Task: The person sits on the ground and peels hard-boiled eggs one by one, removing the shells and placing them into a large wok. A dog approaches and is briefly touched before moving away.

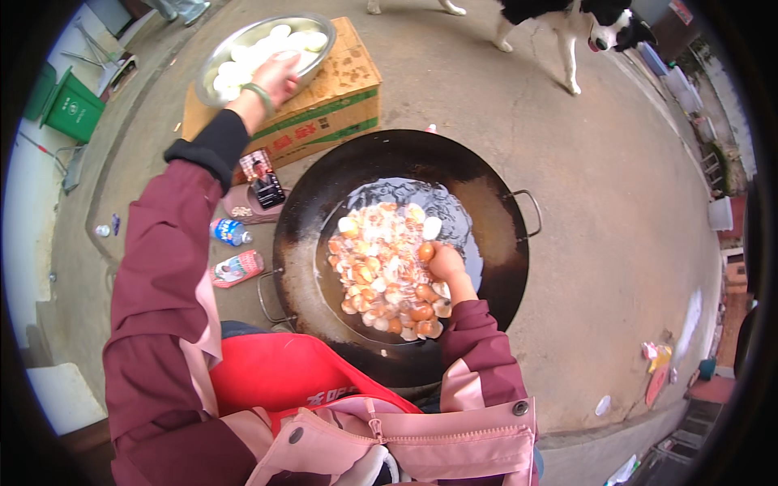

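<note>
A large black wok (pixel 389 146) with two metal handles stands before me, holding water, brown eggs and eggshell pieces (pixel 389 267). My right hand (pixel 447 262) is in the wok with its fingers on a brown egg (pixel 426 251). Just above that hand lies a peeled white egg (pixel 432 228). At the upper left, my left hand (pixel 278 78) reaches over the near rim of a metal bowl (pixel 328 45) full of peeled white eggs (pixel 243 64). A white egg appears under its fingers, but whether they grip it cannot be told.
The bowl rests on a cardboard box (pixel 358 85). Left of the wok are a propped phone (pixel 266 185), a pink slipper (pixel 240 203), a plastic bottle (pixel 231 232) and a pink printed packet (pixel 238 268). A black and white dog (pixel 565 30) stands at upper right. Another person's legs (pixel 182 9) show at top left.
</note>
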The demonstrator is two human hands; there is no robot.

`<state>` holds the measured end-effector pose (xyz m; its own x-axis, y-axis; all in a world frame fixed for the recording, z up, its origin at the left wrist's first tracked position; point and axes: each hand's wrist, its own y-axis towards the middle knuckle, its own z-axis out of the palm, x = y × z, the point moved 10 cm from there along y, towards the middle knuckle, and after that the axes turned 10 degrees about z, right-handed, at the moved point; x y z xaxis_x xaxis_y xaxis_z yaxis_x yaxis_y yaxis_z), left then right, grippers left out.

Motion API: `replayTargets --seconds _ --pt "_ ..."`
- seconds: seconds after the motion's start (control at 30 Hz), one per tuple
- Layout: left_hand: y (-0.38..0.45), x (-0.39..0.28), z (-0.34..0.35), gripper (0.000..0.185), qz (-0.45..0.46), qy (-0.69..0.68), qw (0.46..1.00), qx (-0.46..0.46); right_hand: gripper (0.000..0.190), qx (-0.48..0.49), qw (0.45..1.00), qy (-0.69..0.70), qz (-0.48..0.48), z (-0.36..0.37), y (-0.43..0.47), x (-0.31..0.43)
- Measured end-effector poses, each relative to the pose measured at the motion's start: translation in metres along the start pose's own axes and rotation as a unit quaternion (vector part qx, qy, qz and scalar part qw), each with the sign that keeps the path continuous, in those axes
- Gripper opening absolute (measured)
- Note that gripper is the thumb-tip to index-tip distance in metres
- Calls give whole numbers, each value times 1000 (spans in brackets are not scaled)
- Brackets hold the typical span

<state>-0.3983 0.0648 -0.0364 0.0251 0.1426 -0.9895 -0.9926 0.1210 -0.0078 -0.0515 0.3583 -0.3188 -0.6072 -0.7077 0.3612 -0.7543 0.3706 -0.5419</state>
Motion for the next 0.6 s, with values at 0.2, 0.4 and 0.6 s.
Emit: replayTargets --seconds 0.2,0.4,0.6 --pt "36 30 -100 36 -51 -234 965 -108 50 -6 997 -81 -10 8 -25 3" --pt "-7 12 -93 66 -9 -154 985 -77 43 -133 987 -86 -20 -37 -58 -8" --pt "-133 45 -32 21 -127 -221 965 -60 49 -26 964 -263 26 24 -92 -25"
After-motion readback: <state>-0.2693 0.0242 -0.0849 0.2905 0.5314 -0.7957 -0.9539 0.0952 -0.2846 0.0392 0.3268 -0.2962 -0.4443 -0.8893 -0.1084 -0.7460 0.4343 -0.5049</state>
